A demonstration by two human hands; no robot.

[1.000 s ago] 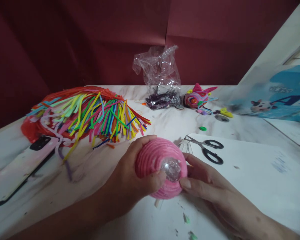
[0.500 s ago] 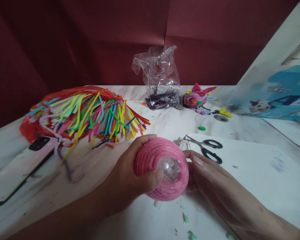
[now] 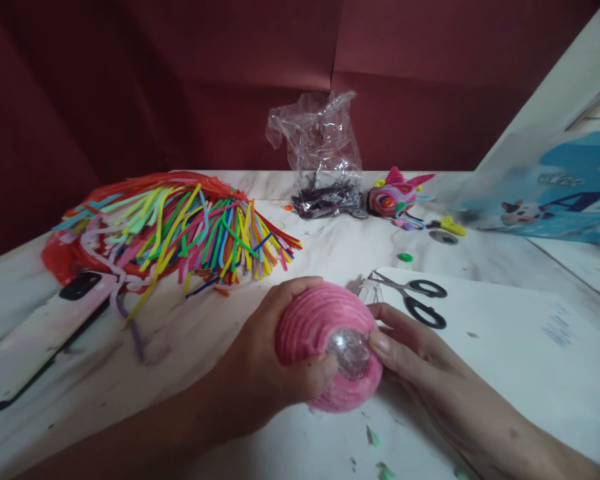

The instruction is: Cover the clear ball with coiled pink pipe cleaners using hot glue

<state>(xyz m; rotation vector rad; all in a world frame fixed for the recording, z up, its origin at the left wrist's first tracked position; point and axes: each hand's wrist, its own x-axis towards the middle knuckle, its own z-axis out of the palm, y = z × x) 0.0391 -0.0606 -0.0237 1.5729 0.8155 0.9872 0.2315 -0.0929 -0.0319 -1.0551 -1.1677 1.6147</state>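
A ball wrapped in rows of fuzzy pink pipe cleaner (image 3: 305, 327) is held up over the tabletop. On the side facing me, a round shiny clear patch (image 3: 349, 353) shows through the wrapping. My left hand (image 3: 275, 360) grips the ball from the left, its thumb lying at the edge of the clear patch. From the right, my right hand (image 3: 415, 353) pinches the ball's side, thumb at the patch's right edge and fingers partly hidden behind. Just beyond that hand, scissors (image 3: 405, 293) with black handles rest partly on a white sheet (image 3: 510, 333).
Many-coloured pipe cleaners (image 3: 220, 233) spill from a red plastic bag (image 3: 57, 257) at left, near a phone (image 3: 45, 333). A clear bag (image 3: 325, 147) with dark contents stands at the back, beside a colourful pipe-cleaner figure (image 3: 393, 200). A blue printed package (image 3: 565, 187) is at right.
The ball and my left hand have shifted slightly right and down. My right thumb has come in from beside the ball onto the right edge of its clear patch.
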